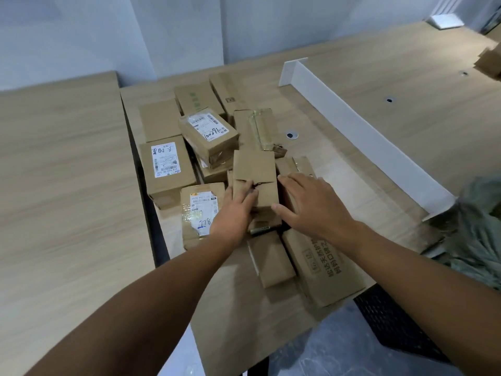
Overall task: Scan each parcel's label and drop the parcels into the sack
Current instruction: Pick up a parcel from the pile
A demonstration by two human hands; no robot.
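A small plain cardboard parcel with a torn flap slit lies in the middle of a pile of several brown parcels on the wooden table. My left hand grips its near left side, thumb over the top. My right hand holds its right side, thumb at the near corner and fingers spread flat. No label shows on its upper face. Labelled parcels lie to the left, behind and under my left wrist. A grey-green sack hangs at the right edge of the table.
A white L-shaped divider runs diagonally across the table to the right of the pile. Two parcels lie near the front edge. A second table stands to the left. A black mesh surface sits below at the right.
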